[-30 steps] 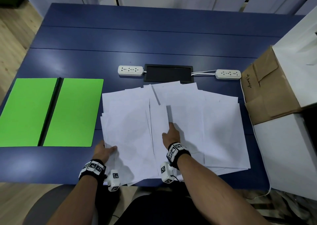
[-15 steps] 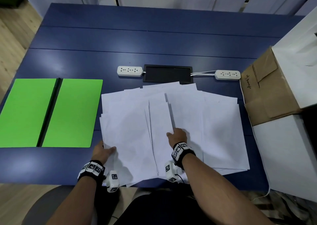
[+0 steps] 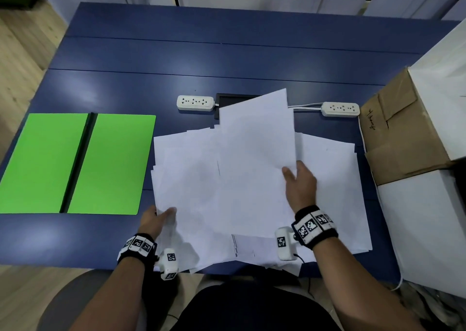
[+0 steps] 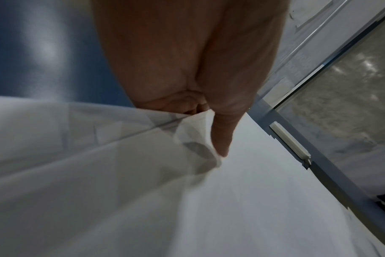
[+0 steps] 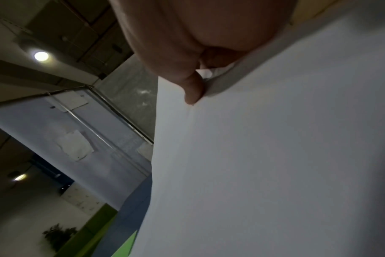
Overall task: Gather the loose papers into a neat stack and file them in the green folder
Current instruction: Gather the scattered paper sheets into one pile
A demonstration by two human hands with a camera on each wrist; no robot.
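Observation:
Several loose white papers (image 3: 191, 179) lie overlapping across the middle of the blue table (image 3: 227, 61). My right hand (image 3: 296, 177) pinches the right edge of a sheet or small bundle (image 3: 254, 139) and holds it raised and tilted above the spread; the right wrist view shows the thumb on that paper (image 5: 275, 156). My left hand (image 3: 161, 216) grips the near left corner of the pile, thumb on top, fingers under the paper (image 4: 231, 200). The green folder (image 3: 108, 164) lies open and flat at the left, apart from the papers.
Two white power strips (image 3: 195, 103) (image 3: 340, 108) and a black cable tray (image 3: 229, 98) sit behind the papers. A cardboard box (image 3: 401, 131) and white boxes (image 3: 428, 229) stand along the right edge. The table's near edge is just below my wrists.
My right hand moved right from the middle of the pile and lifted paper by its right edge. The left hand stayed at the near left corner.

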